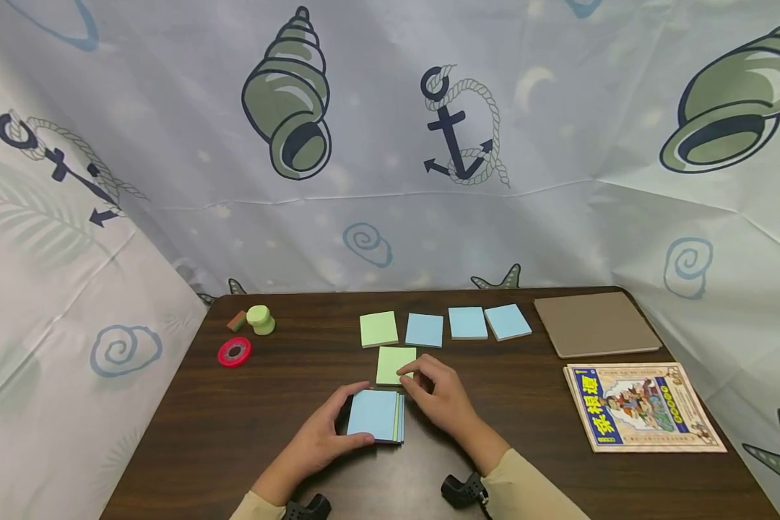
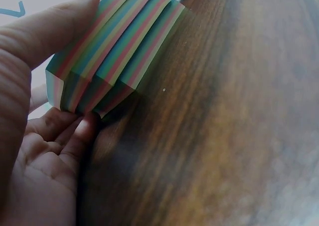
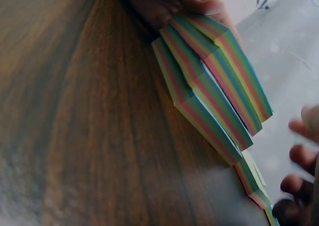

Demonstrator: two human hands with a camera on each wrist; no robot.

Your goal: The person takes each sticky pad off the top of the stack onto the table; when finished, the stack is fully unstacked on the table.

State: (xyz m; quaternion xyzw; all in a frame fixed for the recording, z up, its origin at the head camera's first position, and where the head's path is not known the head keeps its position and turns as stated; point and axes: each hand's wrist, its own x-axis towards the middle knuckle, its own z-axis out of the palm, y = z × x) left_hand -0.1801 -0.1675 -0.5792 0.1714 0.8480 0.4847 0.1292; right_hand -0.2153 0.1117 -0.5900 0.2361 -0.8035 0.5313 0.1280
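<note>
My left hand [image 1: 323,433] grips a stack of square sticky-note pads [image 1: 372,415] near the table's front, thumb at its front edge and fingers at the far side. The top pad is light blue; green edges show below. Both wrist views show striped, multicoloured sides, with the layers offset. Just beyond lies a light green pad [image 1: 393,360], with my right hand [image 1: 440,393] over its right edge, fingers bent loosely. Whether the fingertips touch that pad is hard to tell. In the right wrist view, the right-hand fingers [image 3: 299,158] stand apart from the stack.
Across the back lie another green pad [image 1: 378,329] and blue pads [image 1: 424,330], [image 1: 467,323], [image 1: 508,321]. To the right are a brown board [image 1: 596,323] and picture books [image 1: 646,406]. A red ring [image 1: 235,352], green knob-shaped object [image 1: 261,320] and small orange-brown block [image 1: 237,321] sit left.
</note>
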